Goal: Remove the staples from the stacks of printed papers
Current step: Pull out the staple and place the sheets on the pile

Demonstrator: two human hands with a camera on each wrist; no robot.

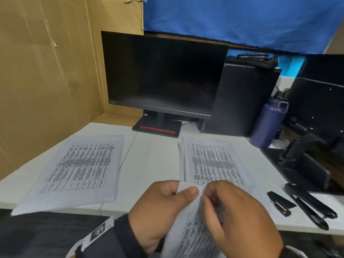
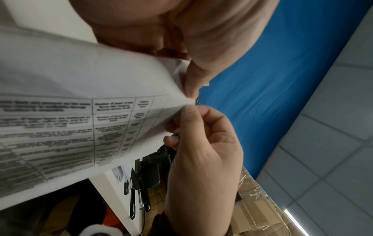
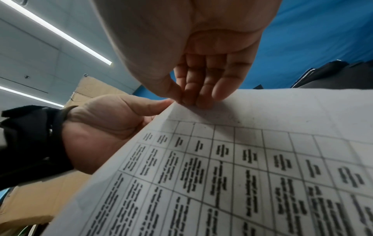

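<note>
A stack of printed papers [image 1: 193, 231] with tables is held up over the table's near edge. My left hand [image 1: 178, 194] grips its top corner, thumb on the front sheet [image 2: 80, 103]. My right hand [image 1: 210, 198] pinches the same corner with thumb and fingertips [image 3: 197, 99] pressed together at the paper's edge [image 3: 242, 159]. No staple is visible; the fingers cover that spot. Two more printed stacks lie flat on the white table [image 1: 152, 161]: one on the left [image 1: 80, 170], one on the right [image 1: 214, 162] just beyond my hands.
A small black tool [image 1: 281, 202] and a long black stapler [image 1: 310, 205] lie at the table's right front. Behind stand a dark monitor [image 1: 163, 75], a black computer case [image 1: 242, 101] and a blue bottle [image 1: 268, 123]. Cardboard [image 1: 46, 81] walls the left side.
</note>
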